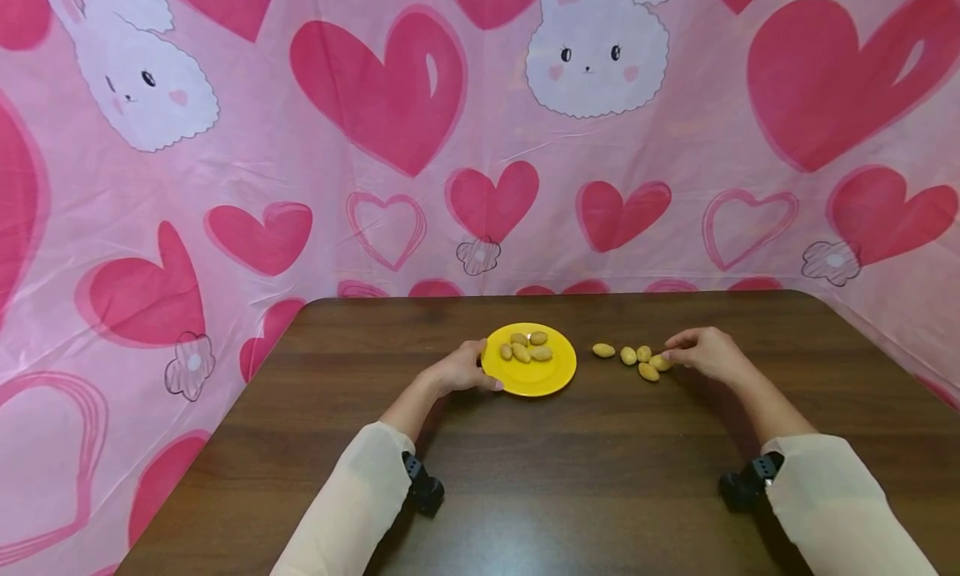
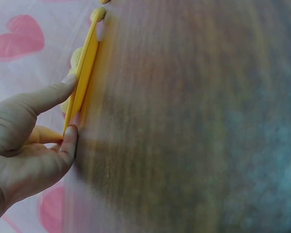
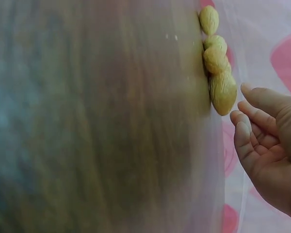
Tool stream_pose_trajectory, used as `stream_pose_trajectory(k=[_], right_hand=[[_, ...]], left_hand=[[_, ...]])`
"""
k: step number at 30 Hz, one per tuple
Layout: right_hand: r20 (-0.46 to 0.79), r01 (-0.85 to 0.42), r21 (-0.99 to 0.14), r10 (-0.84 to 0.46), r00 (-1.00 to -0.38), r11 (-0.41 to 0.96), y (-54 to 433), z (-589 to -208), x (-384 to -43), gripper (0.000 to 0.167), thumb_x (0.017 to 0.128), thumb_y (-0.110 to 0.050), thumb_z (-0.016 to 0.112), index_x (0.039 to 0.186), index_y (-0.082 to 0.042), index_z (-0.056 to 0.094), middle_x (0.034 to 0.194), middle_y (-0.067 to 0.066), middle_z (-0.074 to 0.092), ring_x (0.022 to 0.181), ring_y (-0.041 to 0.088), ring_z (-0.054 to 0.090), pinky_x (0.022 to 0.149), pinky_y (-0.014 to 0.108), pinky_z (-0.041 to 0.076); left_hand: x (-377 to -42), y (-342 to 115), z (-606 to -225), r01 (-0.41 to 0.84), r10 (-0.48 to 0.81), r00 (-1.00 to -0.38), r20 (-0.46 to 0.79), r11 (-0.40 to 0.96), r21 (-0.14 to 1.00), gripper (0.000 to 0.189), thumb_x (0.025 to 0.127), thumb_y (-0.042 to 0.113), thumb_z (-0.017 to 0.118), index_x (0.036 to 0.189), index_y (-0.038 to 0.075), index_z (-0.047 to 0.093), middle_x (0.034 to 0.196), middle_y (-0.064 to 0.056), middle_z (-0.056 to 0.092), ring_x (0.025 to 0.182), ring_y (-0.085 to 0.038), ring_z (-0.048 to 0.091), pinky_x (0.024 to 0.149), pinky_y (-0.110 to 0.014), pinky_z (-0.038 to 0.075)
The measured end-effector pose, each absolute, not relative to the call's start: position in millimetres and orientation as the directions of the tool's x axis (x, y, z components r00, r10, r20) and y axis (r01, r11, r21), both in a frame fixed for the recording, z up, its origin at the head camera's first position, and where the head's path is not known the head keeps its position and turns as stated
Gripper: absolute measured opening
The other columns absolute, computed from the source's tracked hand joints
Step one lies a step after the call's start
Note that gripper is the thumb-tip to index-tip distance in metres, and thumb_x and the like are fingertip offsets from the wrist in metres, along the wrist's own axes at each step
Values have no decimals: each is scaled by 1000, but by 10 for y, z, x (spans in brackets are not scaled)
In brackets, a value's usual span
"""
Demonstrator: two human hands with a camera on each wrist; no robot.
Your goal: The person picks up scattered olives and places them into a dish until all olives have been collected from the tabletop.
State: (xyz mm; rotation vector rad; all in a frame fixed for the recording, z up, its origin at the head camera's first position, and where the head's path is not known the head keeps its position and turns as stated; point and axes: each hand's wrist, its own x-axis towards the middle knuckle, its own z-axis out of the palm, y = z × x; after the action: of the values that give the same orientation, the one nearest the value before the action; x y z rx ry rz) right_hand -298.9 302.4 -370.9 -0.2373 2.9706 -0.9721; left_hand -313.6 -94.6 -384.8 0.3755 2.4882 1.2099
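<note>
My left hand (image 1: 461,369) grips the left rim of a yellow plate (image 1: 551,380). The left wrist view has the thumb on the upper face of the plate (image 2: 87,73) and fingers at its edge and underside. Several small yellow potatoes (image 1: 521,353) lie on the plate, towards its far side. Right of the plate, more potatoes (image 1: 628,356) lie loose in a cluster on the table. Beside the rightmost potato (image 3: 224,94) is my right hand (image 3: 269,131), fingers slightly bent; a small gap shows between fingertips and potato in the right wrist view.
The dark wood table (image 1: 555,476) ends at a far edge just beyond the plate and potatoes. Behind it hangs a pink cloth (image 1: 525,142) with hearts and rabbits. Dark wrist cameras (image 1: 426,486) sit on both sleeves.
</note>
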Motion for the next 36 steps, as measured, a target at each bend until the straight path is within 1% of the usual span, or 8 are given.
stream_pose_trajectory(k=[8,17,22,25,28,33,36], right_hand=[[3,-118,-587,-144,-990,801,3054,-3713,-2984,41,84,-30,68,103,6,64,89,13,66,73,18,59,61,30,46],[-40,-105,-622,-166,-985,776,3084,-3745,-2978,45,85,-33,66,107,6,64,98,18,65,76,19,61,65,31,47],[-69,-89,-663,-178,-982,743,3090,-3765,-2974,45,85,-32,66,107,7,63,102,20,63,79,20,61,68,31,48],[-74,-86,-668,-181,-981,739,3082,-3770,-2978,44,85,-32,66,106,7,64,103,20,63,80,20,61,67,31,48],[-75,-86,-662,-180,-981,745,3072,-3765,-2974,42,84,-33,67,103,5,65,101,18,63,79,20,60,64,31,47],[-59,-110,-634,-189,-980,766,3058,-3766,-2965,35,85,-31,67,98,1,67,87,9,63,75,19,56,60,31,44],[-52,-113,-625,-186,-981,772,3051,-3774,-2967,33,85,-30,67,97,0,68,84,5,62,74,18,54,60,31,44]], left_hand=[[-3142,-947,-3862,88,384,-903,-191,601,795,87,76,14,76,144,-1,24,145,-18,26,125,-29,31,109,-42,18],[-3128,-959,-3849,86,381,-905,-190,599,796,87,76,14,76,144,-1,24,146,-17,25,125,-29,31,109,-43,18],[-3128,-964,-3841,99,391,-902,-181,596,797,85,76,14,76,144,0,26,145,-17,26,123,-29,33,109,-43,19],[-3128,-964,-3836,108,400,-900,-174,590,800,84,76,13,76,143,1,28,144,-16,28,121,-28,34,109,-43,19],[-3130,-965,-3838,107,402,-899,-174,587,802,84,76,13,76,143,0,29,144,-16,28,121,-28,34,109,-43,19],[-3114,-950,-3830,111,395,-902,-175,602,790,84,75,15,76,142,-2,29,143,-18,29,122,-29,34,109,-44,19],[-3107,-942,-3824,111,389,-904,-175,610,785,84,76,15,76,142,-2,28,142,-18,29,123,-29,33,109,-43,19]])
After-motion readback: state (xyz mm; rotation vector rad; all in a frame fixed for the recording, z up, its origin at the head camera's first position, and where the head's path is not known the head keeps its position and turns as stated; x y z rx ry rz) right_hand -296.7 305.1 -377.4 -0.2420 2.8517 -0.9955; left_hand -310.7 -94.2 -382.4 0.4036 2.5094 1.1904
